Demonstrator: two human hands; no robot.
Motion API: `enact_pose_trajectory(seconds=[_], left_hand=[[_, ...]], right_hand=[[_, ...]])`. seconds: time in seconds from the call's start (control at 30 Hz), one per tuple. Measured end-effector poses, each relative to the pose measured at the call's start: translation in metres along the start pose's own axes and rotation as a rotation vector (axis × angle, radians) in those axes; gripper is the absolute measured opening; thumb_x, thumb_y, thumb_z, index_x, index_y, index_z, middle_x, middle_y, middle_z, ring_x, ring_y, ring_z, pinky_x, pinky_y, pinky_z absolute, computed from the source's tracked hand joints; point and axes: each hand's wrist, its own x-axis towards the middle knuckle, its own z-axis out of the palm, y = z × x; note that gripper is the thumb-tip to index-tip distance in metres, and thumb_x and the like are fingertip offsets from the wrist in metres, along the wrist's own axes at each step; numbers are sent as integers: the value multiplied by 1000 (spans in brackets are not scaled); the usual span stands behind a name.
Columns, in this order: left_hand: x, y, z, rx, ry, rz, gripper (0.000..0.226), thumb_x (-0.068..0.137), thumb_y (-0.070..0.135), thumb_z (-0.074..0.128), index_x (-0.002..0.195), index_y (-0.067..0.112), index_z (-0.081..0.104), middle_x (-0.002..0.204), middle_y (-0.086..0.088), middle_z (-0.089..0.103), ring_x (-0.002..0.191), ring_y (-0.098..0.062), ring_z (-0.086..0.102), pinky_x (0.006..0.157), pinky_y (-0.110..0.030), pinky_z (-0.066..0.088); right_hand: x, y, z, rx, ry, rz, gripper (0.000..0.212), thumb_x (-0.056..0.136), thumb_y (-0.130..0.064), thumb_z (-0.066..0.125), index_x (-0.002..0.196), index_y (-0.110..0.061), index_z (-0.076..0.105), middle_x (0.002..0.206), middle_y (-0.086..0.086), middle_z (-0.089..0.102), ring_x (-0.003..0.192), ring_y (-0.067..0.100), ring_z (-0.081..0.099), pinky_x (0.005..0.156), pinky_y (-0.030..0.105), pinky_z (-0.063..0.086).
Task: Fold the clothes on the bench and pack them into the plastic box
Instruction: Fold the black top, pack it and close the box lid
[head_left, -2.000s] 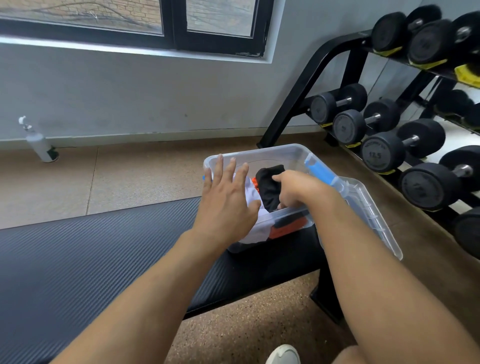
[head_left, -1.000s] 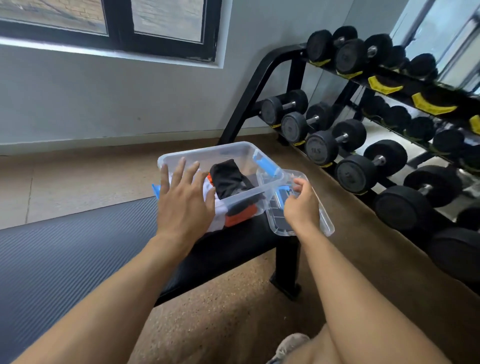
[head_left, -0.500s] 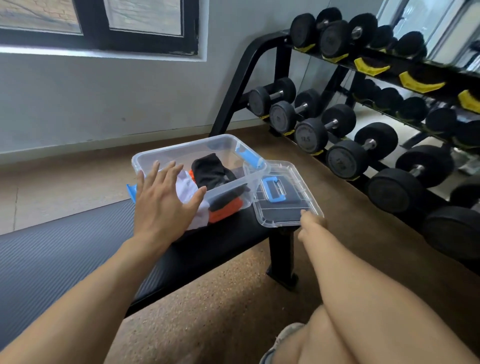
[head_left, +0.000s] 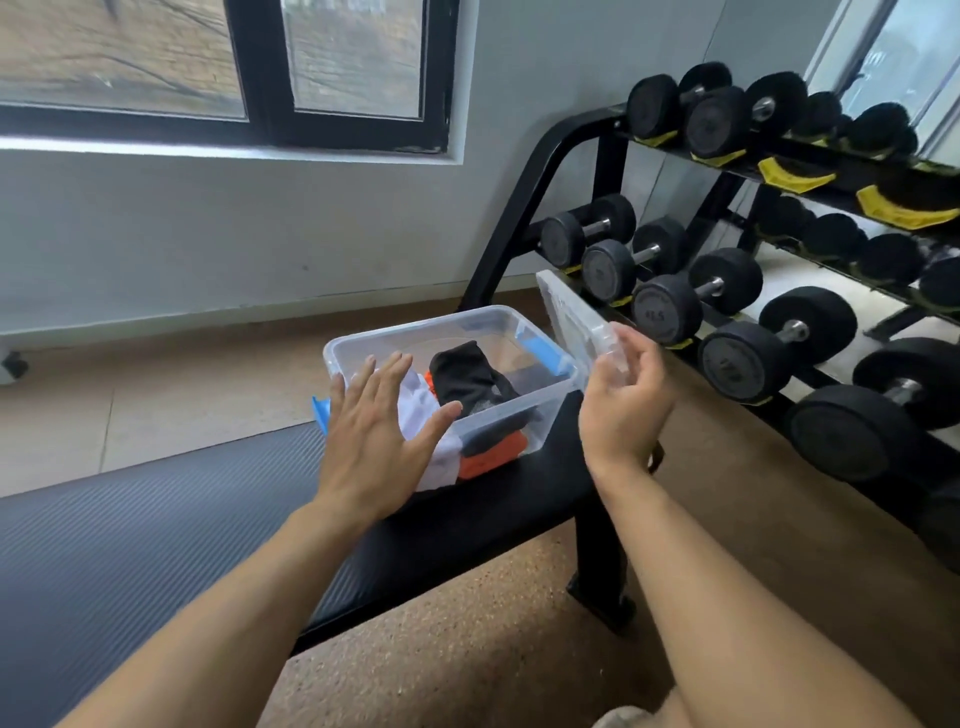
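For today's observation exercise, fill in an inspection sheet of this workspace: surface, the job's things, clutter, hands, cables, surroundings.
Surface: black ribbed bench, with the box at its right end.
Job's things: clear plastic box open, holding black, white and orange clothes; clear lid lifted and tilted beside the box's right end.
Clutter: nothing seen.
Hands: left hand open, flat on the box's near left corner; right hand grips the lid's near edge.
Cables: nothing seen.
Surroundings: dumbbell rack to the right, window in a grey wall, tan floor.
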Motion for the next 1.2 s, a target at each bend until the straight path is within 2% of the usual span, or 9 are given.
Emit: enact_pose_trajectory(seconds=[0.13, 0.43, 0.5, 0.63, 0.7, 0.77, 0.93, 1.1, 1.2], left_hand=[[-1, 1, -5, -127, -35, -29, 87, 86, 78, 18, 155, 27, 30, 162, 10, 28, 152, -4, 8, 125, -39, -5], [-4, -1, -6, -276, 17, -68, 92, 84, 85, 14, 152, 27, 34, 160, 10, 31, 149, 3, 15, 124, -28, -6], [-6, 0, -8, -285, 18, -80, 91, 84, 85, 19, 153, 28, 33, 161, 10, 28, 144, 11, 7, 124, -28, -4], [-8, 2, -12, -216, -3, -87, 80, 87, 70, 43, 153, 27, 30, 163, 10, 24, 140, 9, 5, 126, -43, 9], [-7, 2, -11, -230, -1, -113, 76, 89, 66, 44, 153, 29, 30, 163, 10, 24, 147, 0, 7, 125, -47, 13], [-4, 2, -10, -288, 13, -160, 68, 92, 62, 46, 151, 30, 33, 161, 10, 29, 151, -12, 15, 123, -51, 20], [6, 3, -13, -459, 105, -259, 51, 100, 40, 53, 148, 27, 40, 155, 10, 36, 142, -8, 32, 117, -36, 30], [14, -8, -18, -387, 210, -282, 53, 99, 27, 59, 148, 20, 40, 164, 3, 15, 149, -12, 21, 113, -24, 22], [19, -19, -26, -365, 285, -347, 59, 95, 24, 65, 148, 17, 39, 163, -1, 19, 148, -15, 26, 116, -27, 25]], right_hand=[[-29, -24, 11, -284, -289, -301, 36, 92, -11, 67, 124, -28, 65, 116, -7, 72, 105, 16, 67, 88, 39, 58], [-71, -65, 15, -336, -1051, -314, 85, 87, -17, 64, 156, -43, 22, 148, -7, 53, 128, 17, 53, 111, 35, 41], [-62, -64, 11, -130, -1044, -195, 77, 91, -15, 62, 153, -45, 29, 146, -14, 54, 120, 8, 57, 108, 35, 47], [-21, -47, 3, -191, -600, -91, 47, 98, -14, 58, 138, -37, 55, 137, -11, 59, 122, 2, 51, 88, 6, 40], [-6, -29, 0, -309, -478, 33, 43, 98, -23, 60, 139, -36, 54, 141, -3, 54, 127, 11, 48, 93, 19, 45], [0, -14, 1, -294, -505, 177, 44, 100, -33, 58, 143, -33, 51, 149, -2, 50, 137, 18, 44, 108, 39, 44], [-23, -28, 8, -192, -629, 161, 42, 100, -47, 54, 138, -31, 58, 151, -4, 48, 142, 15, 39, 110, 35, 39], [-75, -56, 13, -395, -884, -15, 61, 97, -65, 42, 150, -36, 40, 167, -10, 16, 155, 20, -13, 125, 50, 9], [-81, -71, 6, -507, -957, -124, 69, 94, -73, 35, 151, -35, 40, 166, -10, 22, 156, 19, -7, 126, 45, 0]])
